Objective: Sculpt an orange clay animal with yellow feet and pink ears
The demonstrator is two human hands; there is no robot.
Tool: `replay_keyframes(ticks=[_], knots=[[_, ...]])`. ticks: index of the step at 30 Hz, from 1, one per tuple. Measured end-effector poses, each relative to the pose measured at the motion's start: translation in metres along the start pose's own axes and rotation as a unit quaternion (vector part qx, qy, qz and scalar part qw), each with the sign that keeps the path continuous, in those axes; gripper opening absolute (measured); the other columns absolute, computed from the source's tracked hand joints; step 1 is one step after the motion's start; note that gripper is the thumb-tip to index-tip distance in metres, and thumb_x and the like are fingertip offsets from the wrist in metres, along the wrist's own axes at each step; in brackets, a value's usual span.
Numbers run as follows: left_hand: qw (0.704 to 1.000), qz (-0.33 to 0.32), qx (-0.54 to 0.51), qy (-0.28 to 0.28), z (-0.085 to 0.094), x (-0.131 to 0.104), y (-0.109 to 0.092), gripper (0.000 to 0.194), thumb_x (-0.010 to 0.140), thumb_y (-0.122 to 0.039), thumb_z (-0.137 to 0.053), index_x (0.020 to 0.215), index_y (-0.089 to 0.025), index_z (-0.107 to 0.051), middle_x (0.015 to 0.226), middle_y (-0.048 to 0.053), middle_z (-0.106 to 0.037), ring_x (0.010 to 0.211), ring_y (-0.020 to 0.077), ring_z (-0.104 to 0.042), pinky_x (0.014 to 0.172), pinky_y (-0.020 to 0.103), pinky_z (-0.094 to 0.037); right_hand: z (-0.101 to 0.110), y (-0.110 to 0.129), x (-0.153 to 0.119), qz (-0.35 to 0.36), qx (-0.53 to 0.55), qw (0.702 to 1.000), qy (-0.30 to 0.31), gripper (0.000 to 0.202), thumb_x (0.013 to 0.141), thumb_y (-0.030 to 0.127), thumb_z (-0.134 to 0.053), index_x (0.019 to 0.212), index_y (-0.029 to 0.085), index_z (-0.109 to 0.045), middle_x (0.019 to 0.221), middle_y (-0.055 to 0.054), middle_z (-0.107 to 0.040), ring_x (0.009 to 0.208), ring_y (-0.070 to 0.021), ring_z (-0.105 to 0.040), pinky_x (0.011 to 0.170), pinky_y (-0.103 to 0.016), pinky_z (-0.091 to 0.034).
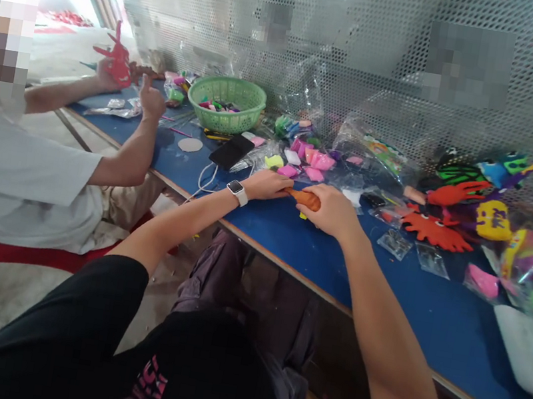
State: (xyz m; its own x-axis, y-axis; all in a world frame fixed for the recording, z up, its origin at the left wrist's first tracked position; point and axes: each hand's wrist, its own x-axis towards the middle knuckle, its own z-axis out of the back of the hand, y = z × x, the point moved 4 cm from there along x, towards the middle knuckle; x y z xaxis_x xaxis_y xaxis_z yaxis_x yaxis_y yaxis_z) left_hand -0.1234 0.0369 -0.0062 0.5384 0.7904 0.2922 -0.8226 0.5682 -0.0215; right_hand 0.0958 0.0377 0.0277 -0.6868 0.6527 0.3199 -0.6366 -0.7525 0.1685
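An orange-brown lump of modelling clay (307, 199), drawn out thinner toward the left, is held just over the blue table. My right hand (334, 211) wraps round its thick end from the right. At the thin end, the fingers of my left hand (271, 187) are closed on it; their tips are partly hidden. A small yellow bit (303, 216) shows under my right hand. Just beyond my hands lie wrapped pink clay pieces (320, 161) and a yellow-green piece (274, 161). A black phone (231, 152) with a white cable sits beyond my left wrist.
A green basket (225, 105) of colourful pieces stands at the back, before a perforated metal wall (354, 31). To the right are an orange crab figure (437, 228), small clear packets (394, 244) and a white tray (525, 352). On the left, a co-worker's hand (112, 72) holds a red figure.
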Motion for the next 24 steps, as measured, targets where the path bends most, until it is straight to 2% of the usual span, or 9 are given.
replay_keyframes(ticks=[3,8,12,16,18,21,24], knots=[[1.0,0.004,0.01,0.017,-0.001,0.001,0.001,0.021,0.118,-0.028,-0.067,0.125,-0.015,-0.081,0.118,0.014,-0.087,0.104,0.0287,-0.081,0.075,0.036,-0.042,0.001,0.002,0.0,-0.002,-0.005,1.0,0.007,0.042,0.102,0.041,-0.08,0.136,0.017,-0.084,0.136,-0.018,-0.084,0.128,-0.0432,-0.08,0.111,-0.059,-0.064],[1.0,0.004,0.006,0.014,-0.002,0.002,0.004,0.022,0.118,-0.025,-0.063,0.116,-0.017,-0.083,0.108,0.013,-0.086,0.098,0.027,-0.08,0.072,0.036,-0.039,0.001,0.002,-0.001,-0.001,-0.003,1.0,0.005,0.04,0.101,0.042,-0.08,0.133,0.019,-0.084,0.135,-0.018,-0.085,0.126,-0.0426,-0.08,0.11,-0.059,-0.064],[1.0,0.004,-0.01,0.008,-0.003,0.004,0.006,0.02,0.115,-0.024,-0.065,0.117,-0.019,-0.084,0.111,0.012,-0.086,0.098,0.0266,-0.08,0.074,0.036,-0.044,0.0,0.0,0.0,0.005,-0.001,1.0,0.001,0.038,0.101,0.042,-0.081,0.133,0.021,-0.084,0.136,-0.017,-0.085,0.126,-0.0424,-0.08,0.11,-0.06,-0.064],[1.0,0.012,-0.025,-0.004,-0.003,0.004,0.008,0.023,0.113,-0.019,-0.064,0.127,-0.017,-0.083,0.122,0.014,-0.086,0.105,0.0286,-0.079,0.08,0.038,-0.049,0.001,0.001,-0.001,0.003,0.007,1.0,0.003,0.04,0.102,0.044,-0.08,0.134,0.02,-0.083,0.136,-0.017,-0.085,0.127,-0.0415,-0.079,0.112,-0.059,-0.064],[0.999,0.033,-0.022,-0.03,-0.001,0.003,0.013,0.028,0.114,-0.017,-0.058,0.13,-0.016,-0.081,0.127,0.017,-0.084,0.111,0.0305,-0.077,0.087,0.04,-0.052,0.002,0.002,-0.001,0.004,0.007,1.0,0.003,0.042,0.103,0.046,-0.079,0.135,0.019,-0.083,0.138,-0.018,-0.085,0.128,-0.0418,-0.079,0.114,-0.06,-0.063],[0.991,0.1,0.006,-0.091,0.004,0.0,0.025,0.03,0.112,-0.015,-0.054,0.128,-0.014,-0.08,0.131,0.021,-0.08,0.124,0.0357,-0.072,0.105,0.047,-0.053,0.003,0.003,-0.001,0.002,0.002,1.0,0.006,0.046,0.103,0.047,-0.081,0.14,0.018,-0.082,0.143,-0.019,-0.083,0.132,-0.0429,-0.079,0.117,-0.061,-0.063],[0.978,0.18,0.028,-0.099,0.005,-0.005,0.037,0.032,0.107,-0.019,-0.063,0.135,-0.011,-0.077,0.143,0.027,-0.074,0.138,0.0435,-0.065,0.117,0.057,-0.049,0.003,0.003,-0.001,-0.002,0.0,1.0,0.007,0.05,0.104,0.048,-0.082,0.143,0.017,-0.081,0.146,-0.02,-0.082,0.136,-0.0436,-0.078,0.118,-0.062,-0.063]])
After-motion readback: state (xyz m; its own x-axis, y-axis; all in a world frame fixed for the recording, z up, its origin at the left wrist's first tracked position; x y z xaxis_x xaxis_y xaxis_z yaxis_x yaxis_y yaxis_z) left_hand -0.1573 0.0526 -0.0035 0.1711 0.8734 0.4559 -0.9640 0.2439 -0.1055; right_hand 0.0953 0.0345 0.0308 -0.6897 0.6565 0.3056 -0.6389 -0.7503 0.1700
